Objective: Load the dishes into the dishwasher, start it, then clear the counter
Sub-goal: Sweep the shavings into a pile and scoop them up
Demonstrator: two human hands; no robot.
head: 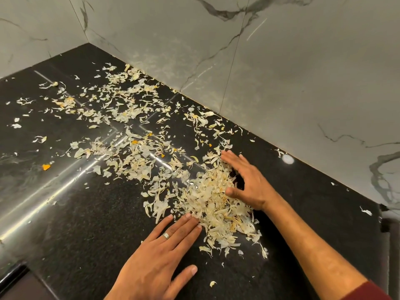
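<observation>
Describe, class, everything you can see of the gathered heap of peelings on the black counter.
The heap of peelings is a loose mound of thin, papery, pale cream flakes with some yellowish strands. It lies on the glossy black counter, near the marbled wall. The right hand cups its far side; the left hand lies flat, fingertips touching its near edge. Thinner scraps trail away leftward.

Pale papery peelings (214,200) heaped and scattered across black counter (86,224)

My left hand (158,250) and right hand (246,180) lie flat, flanking piled peels (216,202) on black counter (86,224), lower center.
</observation>
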